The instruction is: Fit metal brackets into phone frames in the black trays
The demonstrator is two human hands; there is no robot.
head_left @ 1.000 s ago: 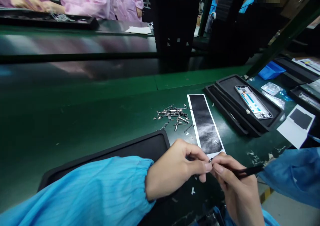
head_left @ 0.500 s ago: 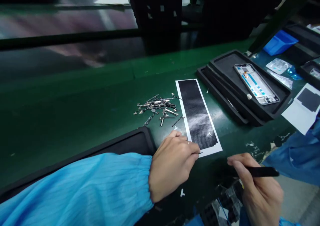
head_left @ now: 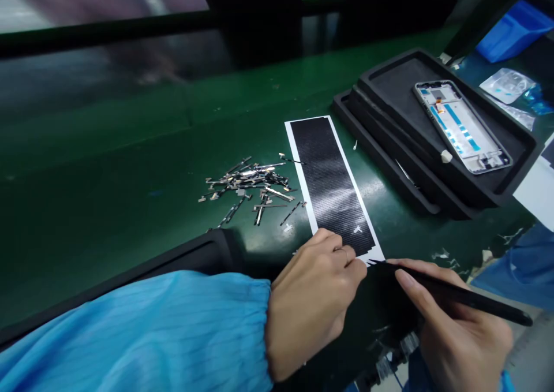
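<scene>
My left hand is closed in a pinch over the near end of a white-edged sheet with a black, finely ribbed face. Whatever lies between its fingertips is hidden by the fingers. Black tweezers are gripped in my right hand, their tips pointing left, close to the left fingertips at the sheet's near corner. A pile of thin, dark and metallic small strips lies left of the sheet. One small white T-shaped piece rests on the black face, another on the bench.
Stacked black trays stand at the right; the top one holds a phone frame with blue strips. Another black tray lies partly under my left sleeve. A blue bin and clear plastic bags are at the far right.
My right hand has brought the tweezers up to my left fingertips. The thin dark strip seen at the left fingertips is now hidden. The view has shifted slightly.
</scene>
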